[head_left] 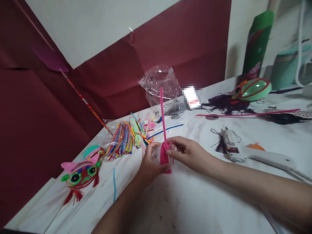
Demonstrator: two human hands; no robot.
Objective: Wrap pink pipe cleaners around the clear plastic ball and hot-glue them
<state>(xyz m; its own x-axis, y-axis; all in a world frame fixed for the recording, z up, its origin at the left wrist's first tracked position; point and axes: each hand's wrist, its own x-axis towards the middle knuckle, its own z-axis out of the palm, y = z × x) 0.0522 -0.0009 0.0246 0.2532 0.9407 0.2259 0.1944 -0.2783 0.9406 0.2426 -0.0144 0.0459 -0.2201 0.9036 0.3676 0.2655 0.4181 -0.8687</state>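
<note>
My left hand (pixel 152 161) is closed around a small translucent piece with bright pink pipe cleaner (pixel 163 157) laid over it. One length of the pink pipe cleaner stands up from it, nearly vertical, with its tip above both hands. From the right, my right hand (pixel 181 150) pinches the pink strand against the piece with thumb and fingers. What the translucent piece is cannot be made out, as the fingers cover much of it. Just beyond my left hand lies a bundle of multicoloured pipe cleaners (pixel 124 138). A single light blue pipe cleaner (pixel 114 185) rests left of my forearm.
A glue gun (pixel 235 146) with its cord lies at right. A decorated animal-face craft (pixel 83 174) sits at left. Farther back are a crumpled clear plastic bag (pixel 163 83), a green balloon (pixel 257 89), dark purple tassels (pixel 226 102) and a long pink stick (pixel 248 113).
</note>
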